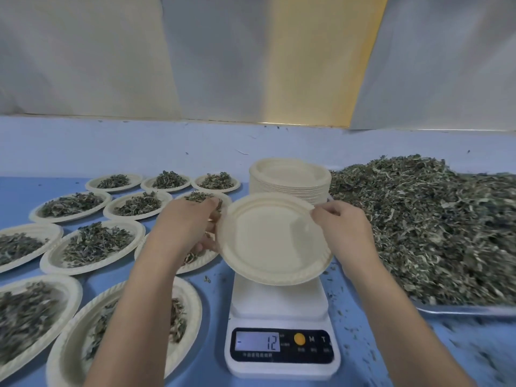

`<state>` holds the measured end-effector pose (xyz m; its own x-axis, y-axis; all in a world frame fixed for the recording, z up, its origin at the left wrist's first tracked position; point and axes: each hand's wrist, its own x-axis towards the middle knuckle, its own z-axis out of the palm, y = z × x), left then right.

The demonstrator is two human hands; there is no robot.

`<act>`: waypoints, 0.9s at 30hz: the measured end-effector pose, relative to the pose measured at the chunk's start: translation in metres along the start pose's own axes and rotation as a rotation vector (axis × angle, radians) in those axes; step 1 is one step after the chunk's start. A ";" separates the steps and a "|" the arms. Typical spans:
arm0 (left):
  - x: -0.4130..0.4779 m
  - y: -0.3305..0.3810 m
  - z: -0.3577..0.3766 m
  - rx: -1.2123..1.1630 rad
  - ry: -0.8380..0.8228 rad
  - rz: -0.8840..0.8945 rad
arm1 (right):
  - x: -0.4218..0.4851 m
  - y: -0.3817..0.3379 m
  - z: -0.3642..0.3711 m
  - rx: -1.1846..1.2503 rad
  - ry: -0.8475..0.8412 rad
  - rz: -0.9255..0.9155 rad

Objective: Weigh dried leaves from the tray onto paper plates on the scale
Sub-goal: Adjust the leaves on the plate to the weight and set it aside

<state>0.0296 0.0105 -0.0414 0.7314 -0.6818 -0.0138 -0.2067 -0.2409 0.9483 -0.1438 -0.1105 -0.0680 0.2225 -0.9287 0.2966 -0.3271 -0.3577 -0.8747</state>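
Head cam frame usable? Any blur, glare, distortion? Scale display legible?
Head view: centre sharp, the empty plate and scale display read cleanly, no glare on it; bottom corners smear, blurring the leaf crumbs and nearest filled plate; wide-angle bowing at the edges; lighting soft, shadows faint.

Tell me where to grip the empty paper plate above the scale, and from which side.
Pinch the empty paper plate at its raised rim, on the left and right edges, as the left hand and right hand do. It is thin and shallow, its flat middle offers nothing to grasp, and it is tilted over the scale, so opposite pinches likely steady it.
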 end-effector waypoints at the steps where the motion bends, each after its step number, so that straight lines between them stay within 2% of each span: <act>1: 0.001 -0.001 0.001 0.012 -0.022 -0.051 | 0.000 0.004 0.000 -0.027 -0.023 0.014; 4: 0.003 -0.006 0.006 0.050 -0.104 -0.149 | 0.002 0.015 0.002 -0.171 -0.071 0.033; 8: 0.007 -0.018 0.014 0.102 -0.187 -0.188 | 0.005 0.025 0.007 -0.315 -0.096 0.056; 27: 0.012 -0.029 0.016 0.221 -0.223 -0.260 | 0.005 0.045 0.014 -0.343 -0.161 0.070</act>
<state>0.0340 -0.0016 -0.0736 0.6240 -0.7059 -0.3353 -0.1863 -0.5511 0.8134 -0.1448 -0.1295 -0.1108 0.3207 -0.9348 0.1528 -0.6289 -0.3308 -0.7036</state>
